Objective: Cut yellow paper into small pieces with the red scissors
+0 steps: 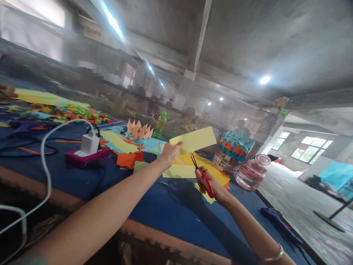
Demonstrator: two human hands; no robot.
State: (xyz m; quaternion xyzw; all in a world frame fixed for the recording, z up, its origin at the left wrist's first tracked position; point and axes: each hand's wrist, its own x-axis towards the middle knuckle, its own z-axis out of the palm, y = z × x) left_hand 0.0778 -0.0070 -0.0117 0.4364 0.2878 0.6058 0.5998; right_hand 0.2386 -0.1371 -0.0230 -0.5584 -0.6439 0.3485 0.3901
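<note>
The left hand (169, 155) pinches a yellow paper sheet (193, 140) by its near corner between thumb and fingers, lifting it above the blue-covered table (154, 209); the right hand (202, 181) has its fingers pressed closed around red-handled scissors (209, 187), their blade tips just beside the sheet's lower edge; loose yellow paper (179, 171) lies below; a pink-tinted glass jar (250, 175) stands at 3 o'clock from the scissors; a folded-paper basket (231, 151) sits at 2 o'clock; a white charger (89, 143) rests at 9 o'clock from the left hand.

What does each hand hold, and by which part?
The left hand pinches yellow paper by its corner; the right hand grips red scissors by the handles.
</note>
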